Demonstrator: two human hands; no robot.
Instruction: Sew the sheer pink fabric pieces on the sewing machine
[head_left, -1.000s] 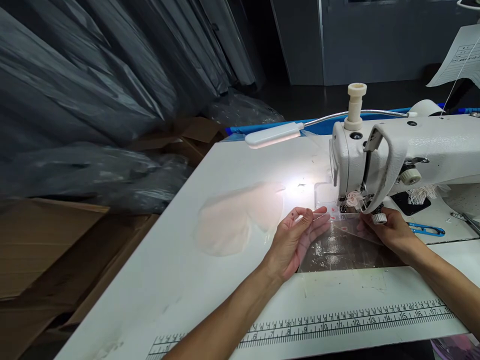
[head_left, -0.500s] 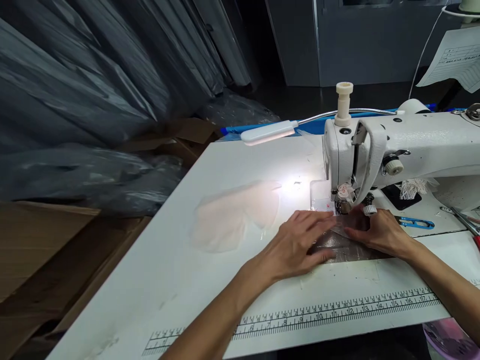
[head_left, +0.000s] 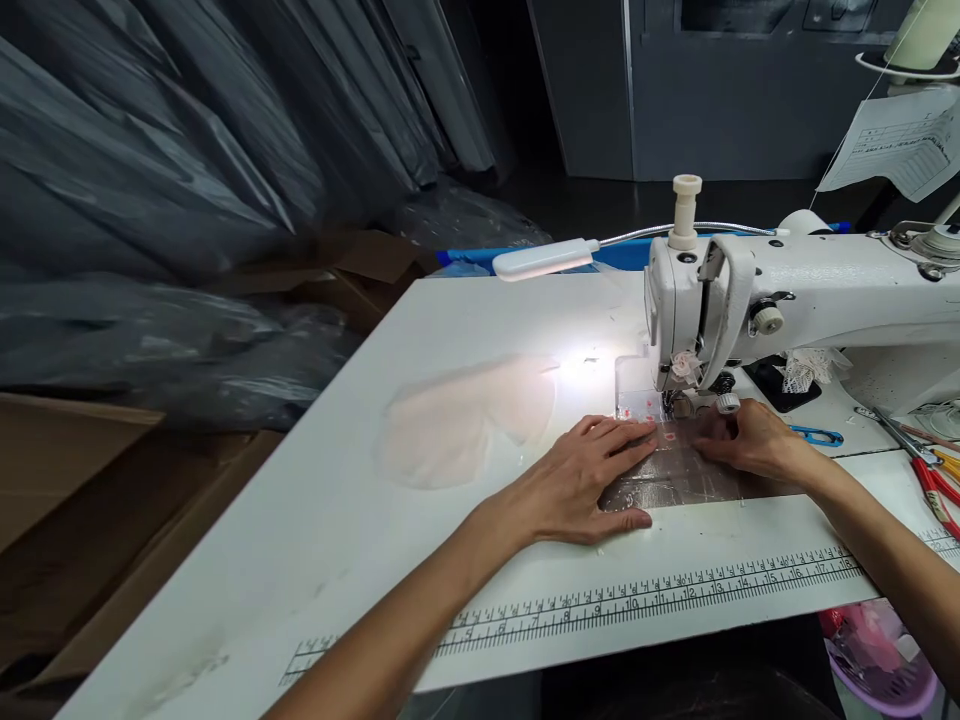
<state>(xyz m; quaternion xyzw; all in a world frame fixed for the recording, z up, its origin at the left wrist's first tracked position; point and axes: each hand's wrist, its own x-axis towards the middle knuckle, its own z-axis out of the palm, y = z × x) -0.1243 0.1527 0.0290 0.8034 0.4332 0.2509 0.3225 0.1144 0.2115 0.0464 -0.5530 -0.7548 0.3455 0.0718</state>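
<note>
My left hand (head_left: 581, 482) lies flat, fingers stretched and thumb apart, just left of the sewing machine's (head_left: 817, 300) needle area. Its fingertips rest at the edge of a sheer brownish plate or sheet (head_left: 667, 480) in front of the presser foot (head_left: 681, 404). My right hand (head_left: 754, 445) is right of the foot, thumb and fingers pinched together on thin, see-through fabric (head_left: 709, 425); the fabric's outline is hard to make out. Small pink marks show near the needle plate. A sheer pale pink fabric piece (head_left: 465, 420) lies flat on the white table (head_left: 360, 560).
A lit lamp (head_left: 544, 260) hangs over the table's back. On the right are blue thread snips (head_left: 817, 436), red-handled scissors (head_left: 930, 490) and white lace (head_left: 810, 370). A printed ruler (head_left: 645, 606) runs along the front edge. Cardboard boxes (head_left: 90, 460) stand left; a purple basket (head_left: 892, 690) sits below.
My left hand has flattened, its fingers slightly farther from the foot. My right thumb and fingers have closed together beside the foot. The view has shifted slightly, showing more of the right side.
</note>
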